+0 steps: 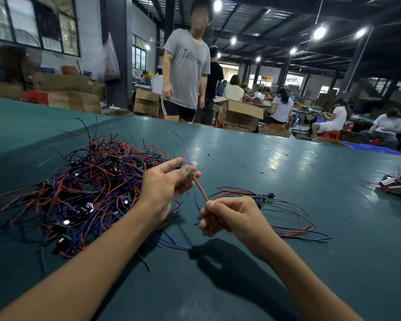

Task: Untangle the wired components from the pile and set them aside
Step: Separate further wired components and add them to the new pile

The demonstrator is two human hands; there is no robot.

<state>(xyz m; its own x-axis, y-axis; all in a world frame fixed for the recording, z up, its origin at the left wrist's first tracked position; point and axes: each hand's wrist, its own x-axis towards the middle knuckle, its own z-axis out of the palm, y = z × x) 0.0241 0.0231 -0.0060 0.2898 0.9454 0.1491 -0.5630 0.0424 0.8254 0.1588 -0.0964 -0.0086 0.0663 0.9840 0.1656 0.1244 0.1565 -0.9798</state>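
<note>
red and blue wire mess, mostly left to do

the pile [86, 193] is huge: thin red, blue and black leads knotted round little black parts and green boards. just right of the pile, my left hand [164, 184] pinches 1 small green board [190, 174], and my right hand [229, 216] is curled round its red lead [200, 188], taut between them. further right of the pile, a small set-aside bunch [276, 212] lies flat on the glossy teal table [287, 158]. early days, i'd guess.

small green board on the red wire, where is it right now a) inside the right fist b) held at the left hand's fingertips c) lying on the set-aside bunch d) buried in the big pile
b: the small green board is pinched at the fingertips of the left hand, while the right hand grips the other end of its red wire.
</note>
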